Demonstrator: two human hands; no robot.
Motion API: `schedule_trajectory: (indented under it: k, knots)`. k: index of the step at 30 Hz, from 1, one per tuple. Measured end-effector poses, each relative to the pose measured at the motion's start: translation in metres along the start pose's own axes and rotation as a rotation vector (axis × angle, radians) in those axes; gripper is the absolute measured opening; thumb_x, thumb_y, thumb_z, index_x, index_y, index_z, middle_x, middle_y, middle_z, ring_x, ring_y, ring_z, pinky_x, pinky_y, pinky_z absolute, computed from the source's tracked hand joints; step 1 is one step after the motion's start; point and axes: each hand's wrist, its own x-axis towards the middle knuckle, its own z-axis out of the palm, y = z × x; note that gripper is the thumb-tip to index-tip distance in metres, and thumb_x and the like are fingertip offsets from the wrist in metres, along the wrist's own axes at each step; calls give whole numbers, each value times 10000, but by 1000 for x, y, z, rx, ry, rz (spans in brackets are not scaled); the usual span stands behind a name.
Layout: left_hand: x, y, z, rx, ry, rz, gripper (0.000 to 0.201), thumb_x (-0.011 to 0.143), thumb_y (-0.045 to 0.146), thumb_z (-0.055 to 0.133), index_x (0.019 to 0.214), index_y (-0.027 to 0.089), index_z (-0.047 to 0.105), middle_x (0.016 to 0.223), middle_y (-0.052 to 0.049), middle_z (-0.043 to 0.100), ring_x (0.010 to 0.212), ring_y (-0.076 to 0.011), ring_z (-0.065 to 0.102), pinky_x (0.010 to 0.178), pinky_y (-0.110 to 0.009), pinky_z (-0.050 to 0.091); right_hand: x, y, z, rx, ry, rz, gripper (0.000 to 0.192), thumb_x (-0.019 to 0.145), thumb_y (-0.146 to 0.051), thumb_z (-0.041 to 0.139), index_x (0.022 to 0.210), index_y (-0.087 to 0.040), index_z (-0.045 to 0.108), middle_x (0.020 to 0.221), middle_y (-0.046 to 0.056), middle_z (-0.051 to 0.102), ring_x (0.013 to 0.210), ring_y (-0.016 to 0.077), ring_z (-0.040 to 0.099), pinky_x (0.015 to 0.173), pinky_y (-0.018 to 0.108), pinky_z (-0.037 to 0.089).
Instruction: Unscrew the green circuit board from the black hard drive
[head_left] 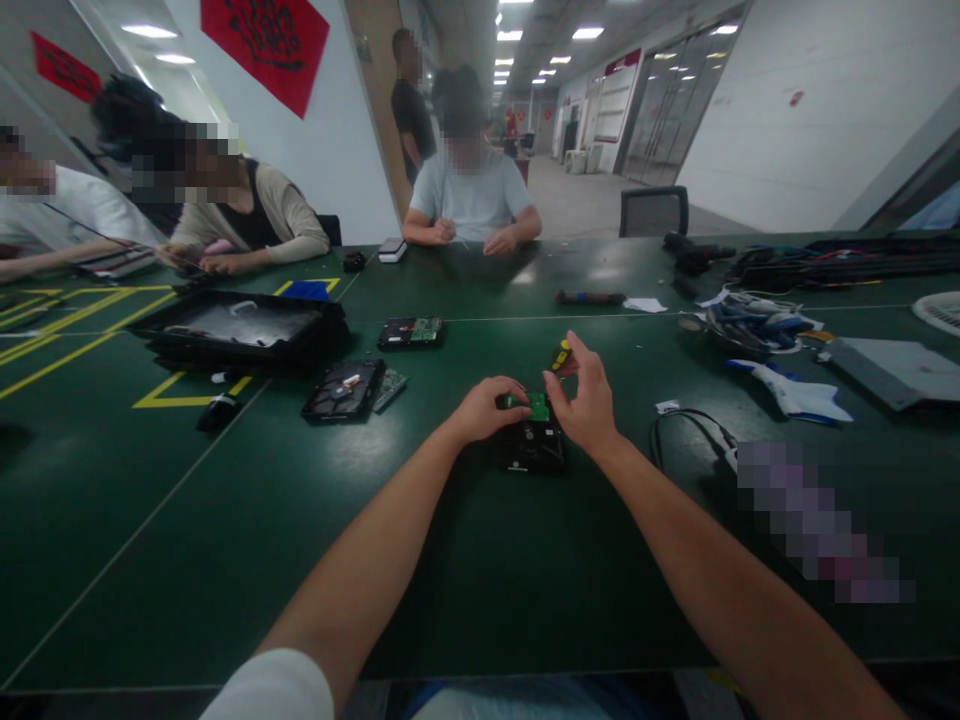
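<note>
Working with both hands over a hard drive [529, 452], placed on the green table [262, 570] just below and right of the frame's centre. Curling the left hand [481, 410] over the drive's upper left corner, setting thumb and fingertips on its green circuit board [539, 406] and so covering the board's left part. Whether pinching the board or only pressing on it, cannot tell. Pinching a yellow-and-black tool [561, 354] between the thumb and fingers of the right hand [589, 400], bent above the drive's upper right; showing mainly the handle, leaving shaft and tip too small and dim to make out. Covering part of the drive's right edge with the same hand.

Seeing, left of centre, an opened drive [341, 392] with a loose board [390, 390] close by its right side, perhaps touching, hard to say. Spotting another drive [411, 333] farther up, and a black tray [240, 322] at the left, holding something not clearly readable.

Losing a long object [817, 520] at lower right under pixelation, and a grey box [892, 372] partly beyond the right edge. Facing a co-worker [471, 190] at upper middle, gripping something too thin to identify. Cropping a white sleeve [274, 688] at the bottom left.
</note>
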Motion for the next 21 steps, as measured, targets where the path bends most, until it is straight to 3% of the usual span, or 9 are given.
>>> schedule_trajectory:
  k: [5, 13, 21]
  knots:
    - [0, 0, 0, -4, -9, -9, 178, 828, 301, 814, 982, 233, 759, 1148, -56, 742, 1137, -232, 670, 1093, -448, 469, -2, 1, 2, 41, -8, 38, 690, 1012, -329, 540, 1626, -293, 228, 1358, 136, 613, 1021, 255, 696, 969, 506, 612]
    - [-1, -1, 0, 2, -11, 2, 173, 831, 303, 811, 981, 231, 761, 1147, -55, 740, 1123, -228, 676, 1091, -442, 472, -2, 4, 1, 21, 29, 23, 686, 981, -348, 612, 1593, -308, 304, 1297, 121, 625, 931, 241, 686, 883, 497, 645]
    - [-1, -2, 0, 12, -9, 12, 177, 838, 306, 808, 989, 228, 759, 1161, -58, 738, 1131, -226, 672, 1087, -438, 470, -2, 6, 1, 58, 19, 23, 675, 999, -310, 565, 1607, -290, 273, 1411, 135, 601, 1023, 250, 708, 931, 488, 637]
